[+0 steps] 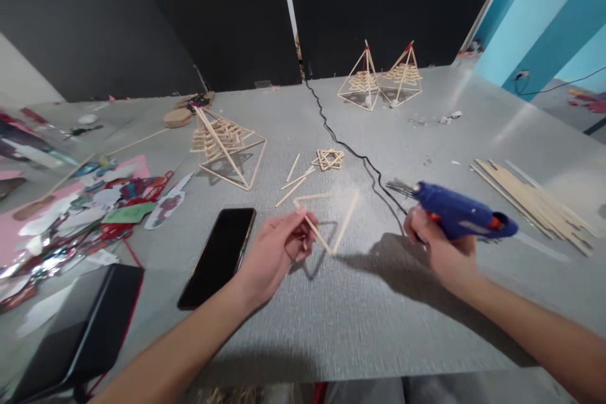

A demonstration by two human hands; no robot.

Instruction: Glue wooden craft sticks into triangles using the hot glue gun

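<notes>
My left hand (pixel 286 240) pinches an open frame of thin wooden sticks (pixel 318 235) just over the table; the frame's far side is blurred. In my right hand (pixel 442 246) is a blue hot glue gun (pixel 459 211), fingers wrapped round its handle and nozzle pointing left toward the frame. Beyond the frame lies a small star of sticks (pixel 328 159). Several loose short sticks (pixel 292 188) are beside the star.
A stick pyramid (pixel 227 145) stands back left, two more pyramids (pixel 363 82) at the far edge. Left are a phone (pixel 218 255), a black box (pixel 85 319) and foil and paper scraps (pixel 125 192). Wooden strips (pixel 530 199) lie right. A black cable (pixel 348 148) crosses the table (pixel 369 347).
</notes>
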